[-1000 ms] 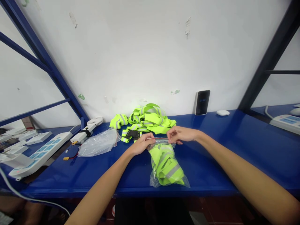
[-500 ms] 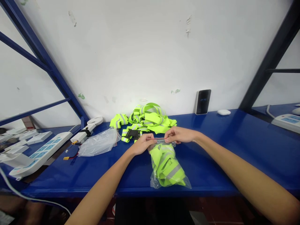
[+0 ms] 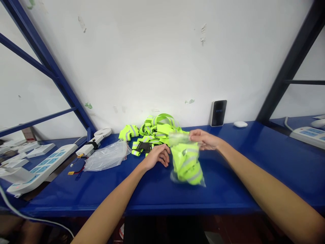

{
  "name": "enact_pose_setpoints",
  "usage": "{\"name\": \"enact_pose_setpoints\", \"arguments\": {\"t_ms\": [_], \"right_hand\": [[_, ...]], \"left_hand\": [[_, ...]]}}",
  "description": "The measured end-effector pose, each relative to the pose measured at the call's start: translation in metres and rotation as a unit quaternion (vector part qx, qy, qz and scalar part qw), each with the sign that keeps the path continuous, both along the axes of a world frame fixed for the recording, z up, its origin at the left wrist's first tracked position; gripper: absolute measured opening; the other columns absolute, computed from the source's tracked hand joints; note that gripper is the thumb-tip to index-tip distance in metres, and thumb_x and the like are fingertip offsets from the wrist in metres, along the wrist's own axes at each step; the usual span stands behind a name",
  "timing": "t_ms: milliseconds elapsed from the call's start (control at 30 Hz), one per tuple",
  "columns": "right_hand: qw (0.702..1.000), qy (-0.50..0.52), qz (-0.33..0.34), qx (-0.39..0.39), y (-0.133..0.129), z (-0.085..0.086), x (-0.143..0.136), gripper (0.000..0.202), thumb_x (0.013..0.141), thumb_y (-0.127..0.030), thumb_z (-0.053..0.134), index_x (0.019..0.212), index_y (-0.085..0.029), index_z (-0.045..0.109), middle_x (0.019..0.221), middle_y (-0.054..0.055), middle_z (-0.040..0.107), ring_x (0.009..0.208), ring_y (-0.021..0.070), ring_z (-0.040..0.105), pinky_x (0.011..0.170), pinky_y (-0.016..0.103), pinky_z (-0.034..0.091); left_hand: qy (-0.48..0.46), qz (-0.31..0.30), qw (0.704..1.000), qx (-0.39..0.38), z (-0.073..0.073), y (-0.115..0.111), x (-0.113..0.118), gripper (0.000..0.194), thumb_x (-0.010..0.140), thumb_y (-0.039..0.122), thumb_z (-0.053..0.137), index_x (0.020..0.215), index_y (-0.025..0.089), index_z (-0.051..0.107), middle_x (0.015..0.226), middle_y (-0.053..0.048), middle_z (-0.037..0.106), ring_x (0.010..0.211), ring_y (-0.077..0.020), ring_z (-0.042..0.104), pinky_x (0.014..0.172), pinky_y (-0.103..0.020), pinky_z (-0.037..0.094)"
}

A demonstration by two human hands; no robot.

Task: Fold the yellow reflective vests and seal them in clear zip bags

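A clear zip bag (image 3: pixel 188 162) with neon-yellow reflective strap inside hangs from my right hand (image 3: pixel 204 139), whose fingers pinch its top right corner. The bag is slightly blurred. My left hand (image 3: pixel 158 156) is just left of the bag, free of it, with its fingers loosely bent and somewhat apart. Behind both hands, against the wall, lies a heap of neon-yellow reflective straps (image 3: pixel 162 127); a black buckle (image 3: pixel 144 147) shows at its front. A smaller bundle of the same strap (image 3: pixel 128 131) sits at its left end.
Flat clear zip bags (image 3: pixel 108 156) lie left of the straps. Farther left are a small white fan (image 3: pixel 103 132), a wire with a yellow plug (image 3: pixel 71 173) and a power strip (image 3: pixel 45 167). A clock display (image 3: pixel 218 113) and a white oval object (image 3: pixel 240 124) stand at the back right.
My left hand has let go of the bag's top edge. My right hand has lifted the bag off the table and moved it slightly right and away from me.
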State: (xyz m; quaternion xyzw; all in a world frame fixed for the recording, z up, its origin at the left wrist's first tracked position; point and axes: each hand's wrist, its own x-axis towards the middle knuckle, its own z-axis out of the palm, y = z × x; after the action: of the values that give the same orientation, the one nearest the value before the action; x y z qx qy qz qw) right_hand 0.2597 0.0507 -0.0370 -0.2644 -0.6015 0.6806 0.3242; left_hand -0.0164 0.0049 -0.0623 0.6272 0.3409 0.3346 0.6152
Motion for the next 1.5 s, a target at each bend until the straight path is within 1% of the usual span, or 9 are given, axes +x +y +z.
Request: {"name": "enact_pose_setpoints", "arguments": {"t_ms": [300, 467, 667, 800, 900, 1000, 1200, 1333, 1500], "right_hand": [[0.889, 0.307, -0.339, -0.001, 0.018, 0.009, 0.038, 0.009, 0.089, -0.025, 0.052, 0.082, -0.021, 0.052, 0.048, -0.012, 0.024, 0.038, 0.0051, 0.027, 0.065, 0.024, 0.054], [0.796, 0.169, -0.562, -0.148, 0.042, -0.017, 0.042, 0.012, 0.089, -0.016, 0.042, 0.097, -0.019, 0.05, 0.055, -0.005, 0.049, 0.048, 0.0106, 0.056, 0.055, 0.023, 0.056], [0.808, 0.038, -0.588, -0.024, 0.047, -0.035, 0.031, 0.077, 0.08, -0.01, 0.052, 0.143, -0.026, 0.01, 0.074, -0.003, 0.06, 0.059, 0.0148, 0.068, 0.059, 0.029, 0.06], [0.771, -0.1, -0.624, 0.079, 0.041, -0.036, 0.025, 0.059, 0.083, -0.019, 0.051, 0.138, -0.023, 0.029, 0.069, -0.004, 0.059, 0.053, 0.0141, 0.062, 0.058, 0.028, 0.055], [0.77, -0.216, -0.555, 0.23, 0.028, -0.034, 0.008, 0.028, 0.086, -0.028, 0.05, 0.111, -0.019, 0.056, 0.058, -0.005, 0.052, 0.049, 0.0143, 0.052, 0.058, 0.029, 0.047], [0.8, -0.256, -0.404, 0.362, 0.011, -0.029, -0.02, 0.022, 0.088, -0.031, 0.049, 0.1, -0.019, 0.062, 0.063, -0.001, 0.055, 0.056, 0.0158, 0.051, 0.062, 0.03, 0.043], [0.77, -0.287, -0.269, 0.503, -0.026, -0.014, -0.067, 0.02, 0.088, -0.027, 0.05, 0.096, -0.018, 0.066, 0.079, 0.005, 0.062, 0.072, 0.0189, 0.057, 0.071, 0.031, 0.042], [0.801, -0.321, -0.128, 0.488, -0.04, -0.015, -0.079, 0.024, 0.089, -0.026, 0.052, 0.106, -0.02, 0.067, 0.072, 0.002, 0.064, 0.064, 0.0166, 0.056, 0.066, 0.03, 0.044], [0.81, -0.302, -0.096, 0.493, -0.033, -0.03, -0.083, 0.044, 0.087, -0.024, 0.055, 0.13, -0.022, 0.057, 0.115, 0.01, 0.064, 0.103, 0.024, 0.06, 0.091, 0.04, 0.047]], "left_hand": [[0.023, -0.002, 1.0, 0.005, 0.005, -0.003, 0.001, 0.042, 0.086, 0.058, 0.049, 0.091, 0.016, 0.054, 0.062, -0.002, 0.061, 0.05, -0.0145, 0.061, 0.051, -0.027, 0.052], [0.141, 0.03, 0.969, 0.203, 0.005, -0.016, 0.004, 0.032, 0.089, 0.046, 0.05, 0.078, 0.016, 0.055, 0.059, 0.002, 0.053, 0.051, -0.0097, 0.051, 0.052, -0.022, 0.041], [0.296, 0.063, 0.853, 0.425, 0.004, -0.019, 0.004, 0.029, 0.092, 0.031, 0.045, 0.067, 0.017, 0.053, 0.057, 0.003, 0.047, 0.054, -0.0094, 0.041, 0.056, -0.024, 0.031], [0.334, 0.119, 0.809, 0.47, 0.006, -0.015, 0.002, 0.027, 0.093, 0.029, 0.043, 0.071, 0.019, 0.055, 0.065, 0.0, 0.055, 0.066, -0.014, 0.05, 0.065, -0.027, 0.037], [0.33, 0.219, 0.769, 0.502, 0.011, -0.012, -0.001, 0.018, 0.091, 0.026, 0.045, 0.096, 0.019, 0.06, 0.087, -0.006, 0.061, 0.087, -0.0199, 0.055, 0.082, -0.033, 0.042], [0.368, 0.309, 0.721, 0.499, 0.012, -0.007, -0.008, 0.04, 0.087, 0.029, 0.05, 0.125, 0.017, 0.049, 0.106, -0.011, 0.059, 0.101, -0.026, 0.054, 0.093, -0.041, 0.041], [0.537, 0.336, 0.634, 0.444, -0.003, 0.003, -0.021, 0.031, 0.085, 0.033, 0.051, 0.111, 0.017, 0.058, 0.105, -0.016, 0.06, 0.102, -0.0343, 0.051, 0.085, -0.047, 0.039], [0.51, 0.321, 0.647, 0.468, -0.003, 0.005, -0.016, 0.018, 0.088, 0.032, 0.049, 0.09, 0.019, 0.06, 0.092, -0.012, 0.064, 0.093, -0.0291, 0.052, 0.082, -0.044, 0.035], [0.406, 0.283, 0.723, 0.482, 0.009, -0.005, -0.011, 0.024, 0.093, 0.033, 0.041, 0.079, 0.02, 0.057, 0.077, -0.005, 0.064, 0.079, -0.022, 0.051, 0.078, -0.04, 0.031]]}}
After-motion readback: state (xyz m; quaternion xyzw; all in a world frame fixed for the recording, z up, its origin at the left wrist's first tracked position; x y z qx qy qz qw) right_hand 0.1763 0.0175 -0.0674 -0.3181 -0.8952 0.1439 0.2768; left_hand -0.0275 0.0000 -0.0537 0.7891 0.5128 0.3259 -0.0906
